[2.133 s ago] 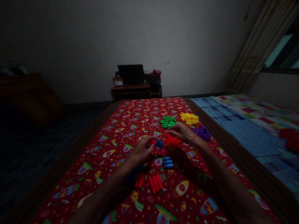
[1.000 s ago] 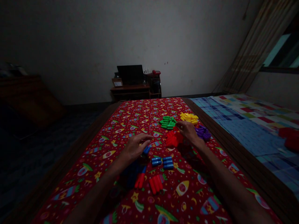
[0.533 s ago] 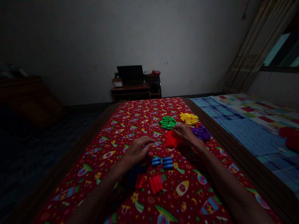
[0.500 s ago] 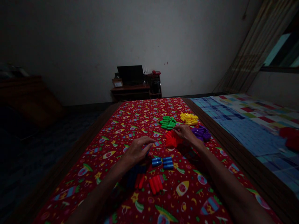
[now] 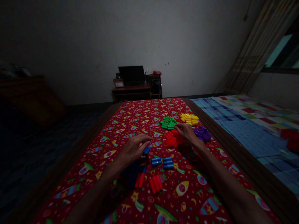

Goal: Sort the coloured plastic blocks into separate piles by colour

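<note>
1. Currently reaching with both hands over a table (image 5: 241,155) spread with a red patterned cloth (image 5: 147,116).
2. Holding the left hand (image 5: 134,147) near the table's middle, with thumb parted from fingers and nothing visible in the gap.
3. Holding the right hand (image 5: 187,133) nearer the table's right edge, with thumb and fingertips drawn close together; cannot tell whether pinching anything.
4. Having the red pile (image 5: 172,139) just below those right fingertips, toward the table's near edge, and the green pile (image 5: 168,123) just beyond, toward the far edge; cannot tell whether touching either.
5. Having the purple pile (image 5: 202,134) just right of the right hand, and the yellow pile (image 5: 189,119) farther off, toward the table's far right corner.
6. Having a blue piece (image 5: 146,151) just under the left thumb; cannot tell whether touching it.
7. Seeing between the hands, closer to the table's near edge, a smaller blue set (image 5: 156,161) just beside a larger blue set (image 5: 168,163).
8. Seeing, nearer that edge, a red row (image 5: 156,184) beside some red-and-blue pieces (image 5: 139,181), partly shadowed.
9. Seeing a monitor (image 5: 132,74) beyond the table's far edge.
</note>
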Demonstrator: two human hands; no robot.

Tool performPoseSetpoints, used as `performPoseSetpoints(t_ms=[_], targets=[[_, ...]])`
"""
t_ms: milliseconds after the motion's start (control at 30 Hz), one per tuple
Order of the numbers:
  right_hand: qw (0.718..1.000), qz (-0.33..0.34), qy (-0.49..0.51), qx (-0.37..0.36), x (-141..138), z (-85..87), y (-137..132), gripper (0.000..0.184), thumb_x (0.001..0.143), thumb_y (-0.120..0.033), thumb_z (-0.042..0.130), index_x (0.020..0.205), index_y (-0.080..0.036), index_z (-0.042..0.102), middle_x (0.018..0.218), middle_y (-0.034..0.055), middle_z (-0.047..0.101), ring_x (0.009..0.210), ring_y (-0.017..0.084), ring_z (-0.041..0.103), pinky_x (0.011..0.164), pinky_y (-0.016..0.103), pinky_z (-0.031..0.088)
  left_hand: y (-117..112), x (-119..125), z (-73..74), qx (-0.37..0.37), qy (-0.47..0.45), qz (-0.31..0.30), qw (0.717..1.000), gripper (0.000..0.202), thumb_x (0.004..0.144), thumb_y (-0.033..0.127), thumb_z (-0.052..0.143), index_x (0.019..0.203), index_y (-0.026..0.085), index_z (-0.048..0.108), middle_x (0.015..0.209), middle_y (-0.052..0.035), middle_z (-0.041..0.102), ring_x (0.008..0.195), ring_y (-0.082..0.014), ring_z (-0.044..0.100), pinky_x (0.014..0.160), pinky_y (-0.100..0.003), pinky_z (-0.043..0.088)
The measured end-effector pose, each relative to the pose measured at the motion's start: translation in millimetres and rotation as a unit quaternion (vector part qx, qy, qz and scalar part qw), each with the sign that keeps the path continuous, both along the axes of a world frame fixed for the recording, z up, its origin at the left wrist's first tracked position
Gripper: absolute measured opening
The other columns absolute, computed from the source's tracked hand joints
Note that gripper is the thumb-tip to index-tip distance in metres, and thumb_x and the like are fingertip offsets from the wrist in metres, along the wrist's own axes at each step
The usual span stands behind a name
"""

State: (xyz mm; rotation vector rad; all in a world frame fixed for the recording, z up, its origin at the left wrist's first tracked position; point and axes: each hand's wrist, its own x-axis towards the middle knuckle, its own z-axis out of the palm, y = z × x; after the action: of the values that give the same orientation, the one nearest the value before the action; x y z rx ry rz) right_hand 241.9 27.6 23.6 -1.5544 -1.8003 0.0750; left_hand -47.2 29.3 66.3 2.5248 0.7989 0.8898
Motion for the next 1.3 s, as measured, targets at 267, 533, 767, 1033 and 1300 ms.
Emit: performPoseSetpoints(t_ms=[267,533,767,1033,1300], targets=[[1.0,-0.017,-0.016,-0.003,-1,5.6,0,0.03,0.089,-0.028,0.047,0.075,-0.015,0.07,0.068,0.0057,0.067,0.062,0.015,0.056,0.058,0.023,0.032,-59,-32,-16.0,-0.039,0.109,-0.077,0.99,0.025,0.094,0.024,0.048,0.113,0.024,0.063,0.115,-0.0049,0.067,0.105,-0.0165,0.064,0.09,-0.028,0.053],[0.988,0.045,-0.094,-0.116,-6,-7.0,0,0.038,0.093,-0.03,0.04,0.063,-0.015,0.057,0.059,0.0022,0.054,0.055,0.011,0.041,0.053,0.024,0.024,-119,-50,-59.8,0.067,0.196,-0.094,0.974,0.049,0.091,0.023,0.054,0.138,0.028,0.043,0.143,-0.0085,0.048,0.133,-0.0243,0.043,0.108,-0.044,0.042],[0.985,0.074,-0.106,-0.116,-7,1.0,-7,0.034,0.089,-0.026,0.043,0.058,-0.017,0.052,0.053,-0.0009,0.045,0.051,0.01,0.034,0.052,0.024,0.023,-111,-23,-69.6,0.132,0.234,-0.052,0.962,0.044,0.086,0.021,0.062,0.128,0.025,0.052,0.131,-0.0086,0.06,0.125,-0.0265,0.052,0.108,-0.055,0.038],[0.984,0.032,-0.133,-0.115,-17,13.9,-11,0.033,0.09,-0.026,0.046,0.066,-0.014,0.065,0.057,0.0037,0.055,0.052,0.011,0.041,0.052,0.025,0.022,-105,-39,-74.7,0.118,0.167,-0.01,0.979,0.035,0.089,0.022,0.056,0.124,0.023,0.053,0.122,-0.0083,0.063,0.117,-0.0229,0.058,0.11,-0.05,0.037],[0.971,0.208,-0.042,-0.112,-70,46.7,-48,0.038,0.093,-0.038,0.045,0.087,-0.013,0.072,0.059,0.0,0.056,0.053,0.009,0.043,0.053,0.022,0.026,-70,-15,-62.4,-0.013,-0.012,0.115,0.993,0.049,0.084,0.025,0.063,0.129,0.023,0.046,0.123,-0.0086,0.063,0.11,-0.0224,0.063,0.091,-0.039,0.053]])
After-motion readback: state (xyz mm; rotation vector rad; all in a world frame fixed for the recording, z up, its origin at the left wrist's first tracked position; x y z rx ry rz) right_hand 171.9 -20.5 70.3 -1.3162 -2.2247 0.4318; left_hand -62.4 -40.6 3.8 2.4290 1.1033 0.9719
